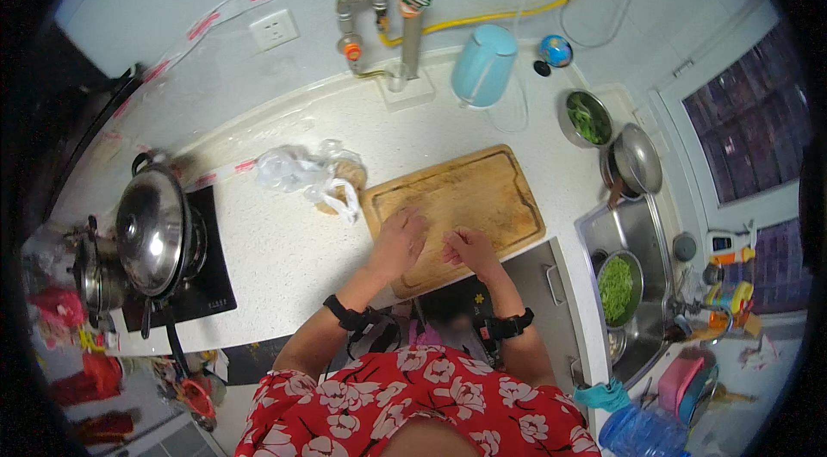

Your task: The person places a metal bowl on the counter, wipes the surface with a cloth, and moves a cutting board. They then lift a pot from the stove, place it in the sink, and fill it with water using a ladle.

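Observation:
A wooden cutting board (465, 192) with a juice groove lies at an angle on the counter before me. My left hand (399, 244) is over its left part, fingers loosely bent and slightly blurred, with no object visible in it. Over the board's near middle is my right hand (473, 251), its fingers curled inward but apart; I see nothing in it. Both wrists wear black straps. Just past the board's left edge, a clear plastic bag (287, 167) lies beside a bag with white handles holding something light brown (349, 176).
A lidded wok (152, 231) stands on the black cooktop (216, 250) at left. A blue kettle (484, 66) is behind the board. At right, a metal bowl (585, 118) holds leafy greens; a bowl of shredded green vegetable (617, 289) sits in the sink (649, 321).

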### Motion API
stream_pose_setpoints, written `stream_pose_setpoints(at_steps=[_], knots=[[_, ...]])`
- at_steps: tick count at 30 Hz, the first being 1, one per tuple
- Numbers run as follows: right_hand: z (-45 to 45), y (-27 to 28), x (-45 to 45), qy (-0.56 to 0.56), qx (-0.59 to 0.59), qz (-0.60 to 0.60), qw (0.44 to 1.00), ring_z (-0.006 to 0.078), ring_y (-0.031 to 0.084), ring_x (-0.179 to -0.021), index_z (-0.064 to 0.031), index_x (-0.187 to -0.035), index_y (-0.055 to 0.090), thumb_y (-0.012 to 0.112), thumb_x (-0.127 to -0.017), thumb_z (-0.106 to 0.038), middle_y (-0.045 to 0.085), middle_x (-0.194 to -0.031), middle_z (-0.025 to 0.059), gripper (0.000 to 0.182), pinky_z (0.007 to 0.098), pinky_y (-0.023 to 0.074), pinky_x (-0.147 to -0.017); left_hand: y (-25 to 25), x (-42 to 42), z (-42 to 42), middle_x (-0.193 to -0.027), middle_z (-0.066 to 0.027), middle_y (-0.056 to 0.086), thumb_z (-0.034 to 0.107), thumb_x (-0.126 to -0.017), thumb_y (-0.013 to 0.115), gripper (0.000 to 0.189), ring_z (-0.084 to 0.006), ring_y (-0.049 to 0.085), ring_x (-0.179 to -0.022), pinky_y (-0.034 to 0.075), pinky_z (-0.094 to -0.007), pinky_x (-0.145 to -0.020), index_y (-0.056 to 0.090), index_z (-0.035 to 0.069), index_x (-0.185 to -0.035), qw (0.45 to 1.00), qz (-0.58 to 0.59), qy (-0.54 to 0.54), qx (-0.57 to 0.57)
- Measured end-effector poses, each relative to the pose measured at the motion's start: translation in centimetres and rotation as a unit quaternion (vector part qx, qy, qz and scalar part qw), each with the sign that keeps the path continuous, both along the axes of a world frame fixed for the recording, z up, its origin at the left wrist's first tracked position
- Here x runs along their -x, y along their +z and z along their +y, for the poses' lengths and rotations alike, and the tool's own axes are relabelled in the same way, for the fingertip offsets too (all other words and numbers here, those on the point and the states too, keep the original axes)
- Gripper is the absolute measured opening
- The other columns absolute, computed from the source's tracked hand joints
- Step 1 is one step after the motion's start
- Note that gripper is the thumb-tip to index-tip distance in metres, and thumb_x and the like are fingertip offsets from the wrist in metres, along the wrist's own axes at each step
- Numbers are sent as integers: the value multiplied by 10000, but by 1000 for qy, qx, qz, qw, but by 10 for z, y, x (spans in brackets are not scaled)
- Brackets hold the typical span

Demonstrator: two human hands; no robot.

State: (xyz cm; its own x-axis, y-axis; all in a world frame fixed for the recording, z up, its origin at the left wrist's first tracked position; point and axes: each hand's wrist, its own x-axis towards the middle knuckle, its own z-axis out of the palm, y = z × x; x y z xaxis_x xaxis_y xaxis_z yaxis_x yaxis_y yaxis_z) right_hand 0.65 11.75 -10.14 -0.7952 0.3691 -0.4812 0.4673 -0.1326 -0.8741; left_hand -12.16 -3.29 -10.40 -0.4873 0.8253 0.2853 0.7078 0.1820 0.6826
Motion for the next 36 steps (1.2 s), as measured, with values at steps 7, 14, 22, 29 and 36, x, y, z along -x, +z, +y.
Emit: stream_pose_setpoints(at_steps=[7, 14, 22, 29, 36], knots=[[-37, 26, 82, 142, -7, 35, 989, 117, 605, -627, 5, -867, 598, 545, -900, -251, 623, -712, 61, 263, 242, 490, -570, 11, 40, -60, -1099, -207, 549, 24, -717, 618, 276, -381, 514, -1031, 436, -422, -882, 572, -3, -988, 989, 14, 144, -43], [-68, 34, 152, 291, 19, 67, 954, 127, 621, -641, 18, -907, 591, 547, -897, -230, 629, -727, 74, 252, 245, 492, -584, 29, 65, -110, -1147, -181, 555, 35, -761, 606, 324, -345, 531, -1056, 450, -380, -899, 572, 7, -1082, 971, -4, 238, 24], [-157, 67, 198, 466, 56, 91, 878, 123, 626, -682, -5, -931, 591, 525, -913, -220, 640, -764, 60, 226, 240, 478, -593, 94, 33, -202, -1160, -152, 558, 94, -802, 593, 310, -320, 550, -1049, 465, -371, -886, 560, 20, -1101, 947, -33, 304, 93], [-272, 113, 191, 584, 53, 121, 801, 121, 619, -699, -9, -954, 589, 519, -922, -198, 637, -782, 59, 204, 233, 472, -608, 136, -21, -312, -1139, -150, 566, 106, -807, 574, 261, -319, 552, -1037, 465, -382, -873, 574, 6, -1047, 923, -16, 380, 67], [-402, 127, 171, 595, 69, 127, 790, 126, 615, -701, -13, -947, 590, 510, -927, -193, 635, -779, 66, 197, 229, 471, -614, 145, -43, -436, -1105, -150, 581, 103, -804, 576, 236, -327, 568, -1001, 482, -378, -848, 579, -1, -1016, 917, 22, 397, 13]])
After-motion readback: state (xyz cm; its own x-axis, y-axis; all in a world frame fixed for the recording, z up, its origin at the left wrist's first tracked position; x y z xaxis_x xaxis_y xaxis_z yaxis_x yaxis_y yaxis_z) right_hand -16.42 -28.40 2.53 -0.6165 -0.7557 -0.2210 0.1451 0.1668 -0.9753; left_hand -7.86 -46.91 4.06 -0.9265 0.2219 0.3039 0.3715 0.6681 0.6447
